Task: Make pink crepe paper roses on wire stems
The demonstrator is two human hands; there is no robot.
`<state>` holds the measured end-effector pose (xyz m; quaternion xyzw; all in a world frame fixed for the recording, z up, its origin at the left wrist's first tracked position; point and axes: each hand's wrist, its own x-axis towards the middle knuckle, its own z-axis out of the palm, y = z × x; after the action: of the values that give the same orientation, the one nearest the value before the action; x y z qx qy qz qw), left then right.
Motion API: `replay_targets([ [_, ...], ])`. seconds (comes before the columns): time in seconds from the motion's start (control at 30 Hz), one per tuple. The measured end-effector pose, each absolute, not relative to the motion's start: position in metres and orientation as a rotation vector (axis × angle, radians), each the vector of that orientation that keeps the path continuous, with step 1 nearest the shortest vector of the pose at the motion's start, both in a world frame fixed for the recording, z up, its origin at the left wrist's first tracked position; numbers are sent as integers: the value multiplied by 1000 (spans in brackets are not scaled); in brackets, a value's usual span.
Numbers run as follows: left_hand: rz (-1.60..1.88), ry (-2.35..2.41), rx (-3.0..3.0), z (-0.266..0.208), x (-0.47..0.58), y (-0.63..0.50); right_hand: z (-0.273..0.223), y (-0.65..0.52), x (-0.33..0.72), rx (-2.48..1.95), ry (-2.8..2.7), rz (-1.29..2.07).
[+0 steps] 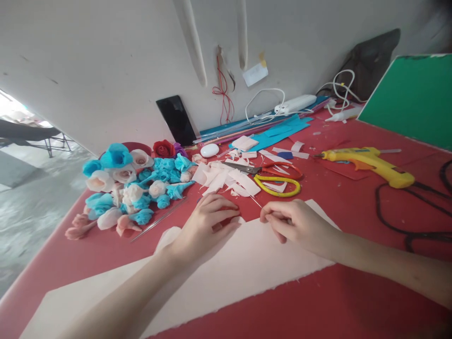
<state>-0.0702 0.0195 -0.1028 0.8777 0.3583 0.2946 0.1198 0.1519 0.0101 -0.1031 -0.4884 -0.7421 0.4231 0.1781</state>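
Note:
My left hand (208,219) rests on the upper edge of a long pale paper sheet (226,287), its fingers curled and closed on a small pale paper piece (240,220). Most of that piece is hidden under the fingertips. Over the sheet's right part, my right hand (300,223) pinches a thin pale stick (254,201) between thumb and fingers. The stick's tip points up and left toward the paper scraps (215,178). Just beyond both hands lie open scissors (259,170) with one red and one yellow handle.
Blue, white, pink and red paper flowers (116,155) are heaped at left, beside thin clear rods (158,219). A yellow glue gun (374,162) with a black cord lies right. Behind are a dark phone (176,120), a power strip (296,103) and a green board (413,99).

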Motion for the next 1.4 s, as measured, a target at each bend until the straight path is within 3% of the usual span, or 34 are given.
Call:
replay_targets([
  [1.4,826,1150,2606,-94,-73,11,-102,9,151,-1357,-2130,1142],
])
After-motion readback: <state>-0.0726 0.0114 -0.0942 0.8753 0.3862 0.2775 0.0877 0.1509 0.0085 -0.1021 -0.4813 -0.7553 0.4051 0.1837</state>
